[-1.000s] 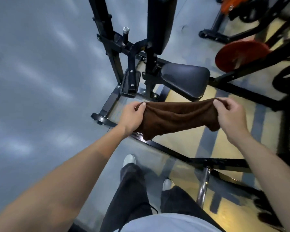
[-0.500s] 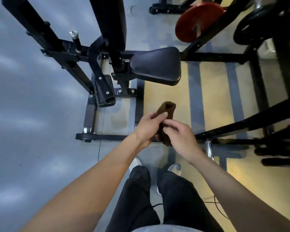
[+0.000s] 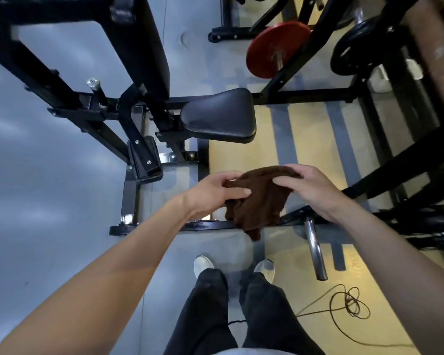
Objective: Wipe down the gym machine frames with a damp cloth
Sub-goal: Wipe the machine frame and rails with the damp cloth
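Note:
A brown cloth hangs folded between both hands, in mid-air above the black machine frame. My left hand pinches its left edge with thumb over fingers. From the right, my right hand holds the cloth's top with fingers curled over it. The frame's low base bar runs just below the cloth. The padded black seat sits beyond the hands, with the upright backrest pad behind it.
A red weight plate and black plates hang on racks at the back right. A chrome peg sticks out near my right foot. A loose cord lies coiled on the yellow floor. Grey floor spreads to the left.
The cloth was stretched wide between the hands, then bunched together. Now it is folded and held loosely between both hands, slightly apart again. The view has shifted over the seat.

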A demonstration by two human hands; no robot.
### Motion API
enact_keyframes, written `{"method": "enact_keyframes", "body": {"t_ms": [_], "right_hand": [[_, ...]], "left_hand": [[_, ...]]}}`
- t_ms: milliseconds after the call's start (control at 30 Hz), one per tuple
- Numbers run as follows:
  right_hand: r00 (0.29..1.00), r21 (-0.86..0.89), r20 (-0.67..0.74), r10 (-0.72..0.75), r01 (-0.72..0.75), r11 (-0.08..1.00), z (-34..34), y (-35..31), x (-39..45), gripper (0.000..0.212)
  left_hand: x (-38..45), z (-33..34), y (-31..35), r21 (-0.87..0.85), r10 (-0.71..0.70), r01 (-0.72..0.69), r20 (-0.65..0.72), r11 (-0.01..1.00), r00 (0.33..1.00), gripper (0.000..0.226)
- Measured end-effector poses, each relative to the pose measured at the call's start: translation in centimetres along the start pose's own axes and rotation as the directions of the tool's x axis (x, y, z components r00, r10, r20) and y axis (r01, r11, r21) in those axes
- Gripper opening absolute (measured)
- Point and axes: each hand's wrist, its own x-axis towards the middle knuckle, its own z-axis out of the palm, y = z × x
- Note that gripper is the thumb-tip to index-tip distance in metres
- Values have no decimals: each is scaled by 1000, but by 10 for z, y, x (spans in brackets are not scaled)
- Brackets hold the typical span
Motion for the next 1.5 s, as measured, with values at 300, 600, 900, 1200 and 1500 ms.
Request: {"method": "enact_keyframes", "body": {"t_ms": [300, 600, 900, 1200, 1500], "right_hand": [[889, -300, -398, -227, 107, 948, 8, -4, -5, 15], [938, -90, -247, -244, 228, 969, 38, 22, -27, 34], [997, -77, 34, -64, 66, 995, -43, 16, -6, 31], [907, -186, -394, -147, 78, 979, -26, 60, 19, 32], [962, 233, -244, 123, -65, 970, -9, 105, 48, 17]], "left_hand": [[34, 8, -3, 658, 220, 125, -415, 742, 883, 17], [47, 53, 0, -115, -28, -6, -287, 993, 958, 35], [59, 68, 14, -213, -45, 21, -111, 977, 993, 30], [99, 93, -31, -26, -119, 116, -271, 993, 955, 61], [146, 60, -77, -291, -260, 236, -45, 927, 965, 41]]}}
